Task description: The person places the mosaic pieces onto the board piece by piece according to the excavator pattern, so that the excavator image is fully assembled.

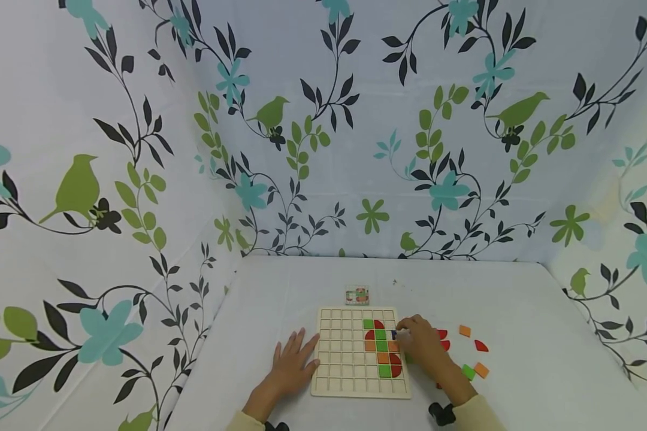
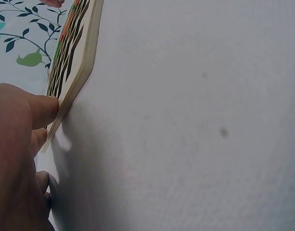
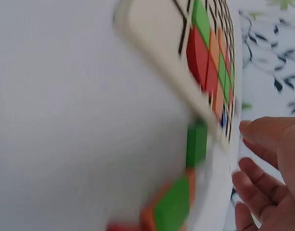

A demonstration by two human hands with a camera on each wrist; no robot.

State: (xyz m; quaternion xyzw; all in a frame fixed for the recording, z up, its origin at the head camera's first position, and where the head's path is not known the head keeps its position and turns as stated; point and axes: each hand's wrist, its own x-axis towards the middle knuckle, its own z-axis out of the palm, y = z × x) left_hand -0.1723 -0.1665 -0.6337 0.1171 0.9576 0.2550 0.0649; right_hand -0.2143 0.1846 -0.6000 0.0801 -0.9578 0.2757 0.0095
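A pale wooden grid board (image 1: 345,386) lies on the white table, with red, green and orange pieces set in cells on its right side. My left hand (image 1: 293,362) rests flat with fingers spread, touching the board's left edge. In the left wrist view its thumb (image 2: 44,109) lies against the rim. My right hand (image 1: 423,344) is over the board's right edge, fingertips close to a dark blue piece (image 1: 393,334). The right wrist view shows that blue piece (image 3: 223,118) at a cell by the rim, with thumb and fingers apart and nothing visible between them.
Loose red, green and orange pieces lie right of the board, including an orange square (image 1: 465,330), a red quarter-round (image 1: 481,346) and a green square (image 1: 468,372). Behind the board lies a small pattern card (image 1: 357,294). A leaf-and-bird printed cloth hangs around the table.
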